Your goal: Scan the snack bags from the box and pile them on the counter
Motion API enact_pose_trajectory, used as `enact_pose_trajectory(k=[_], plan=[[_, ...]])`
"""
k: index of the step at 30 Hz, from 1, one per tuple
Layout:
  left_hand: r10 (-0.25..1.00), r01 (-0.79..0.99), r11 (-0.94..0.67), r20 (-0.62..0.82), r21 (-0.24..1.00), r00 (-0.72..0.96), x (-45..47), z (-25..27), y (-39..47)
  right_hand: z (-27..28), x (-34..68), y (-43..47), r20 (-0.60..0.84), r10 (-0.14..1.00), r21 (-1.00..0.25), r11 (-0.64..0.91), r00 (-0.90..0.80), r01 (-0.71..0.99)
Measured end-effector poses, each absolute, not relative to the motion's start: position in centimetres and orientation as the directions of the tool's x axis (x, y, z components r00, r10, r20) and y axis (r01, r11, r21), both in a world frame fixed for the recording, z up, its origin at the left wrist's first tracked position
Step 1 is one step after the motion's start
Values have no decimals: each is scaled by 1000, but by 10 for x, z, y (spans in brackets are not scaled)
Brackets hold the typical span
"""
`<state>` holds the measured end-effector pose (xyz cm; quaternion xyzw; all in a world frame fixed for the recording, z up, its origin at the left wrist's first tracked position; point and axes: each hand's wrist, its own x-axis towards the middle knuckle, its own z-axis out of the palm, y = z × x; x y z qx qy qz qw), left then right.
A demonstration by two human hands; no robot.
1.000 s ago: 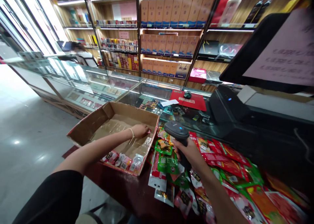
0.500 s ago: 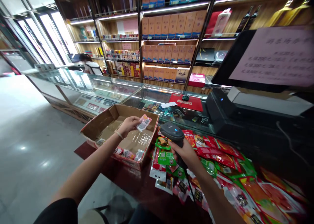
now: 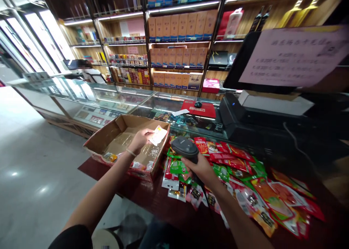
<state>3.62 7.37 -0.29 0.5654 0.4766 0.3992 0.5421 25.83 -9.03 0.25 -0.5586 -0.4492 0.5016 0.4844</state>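
Observation:
Pinched in the fingers of my left hand [image 3: 140,140] is a small snack packet [image 3: 158,135], lit brightly across its face. It hangs over the right side of an open cardboard box [image 3: 92,147], where a few small packets [image 3: 140,165] lie along the near wall. My right hand [image 3: 200,167] is wrapped round the handle of a black barcode scanner [image 3: 185,147], whose head points left toward the packet. A cable runs down from the scanner. Under and beside my right hand spreads a heap of red and green snack packets [image 3: 231,163].
A dark monitor [image 3: 242,60] with a paper notice stands on a black till [image 3: 234,114] at the right. Behind is a glass display counter [image 3: 131,96] with a red mat [image 3: 204,111] and a mouse [image 3: 198,104]. A person sits at the far left; boxed goods fill the shelves.
The packet in my left hand has turned and now shows bright light on its face. The scanner's blue light no longer shows. The whole view has shifted slightly.

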Motion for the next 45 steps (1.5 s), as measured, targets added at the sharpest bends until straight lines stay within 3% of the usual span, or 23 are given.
enact_pose_trajectory(k=[6,9,14,22,27,31,40,45], plan=[[927,162,-80,14,984,374,61,9,47,-7,288,-122,-96,969,-994,-104,226,23],[876,259,-268,123,928,466,89,10,27,-19,313,-150,-116,938,-993,-120,326,-10],[708,332,-590,273,736,652,160,-11,-20,-43,359,-205,-172,841,-985,-152,513,-81],[393,152,-776,281,612,876,287,-69,-91,-61,405,-278,-228,625,-971,-93,746,-219],[288,178,-910,261,375,921,327,-97,-111,-75,420,-303,-247,600,-964,-74,761,-255],[166,84,-937,220,339,961,330,-114,-118,-79,424,-306,-260,581,-959,-63,771,-275],[335,130,-865,366,484,868,290,-78,-101,-66,416,-280,-263,645,-961,-110,718,-254],[441,198,-849,450,491,776,240,-45,-74,-48,402,-245,-211,781,-973,-113,588,-199]])
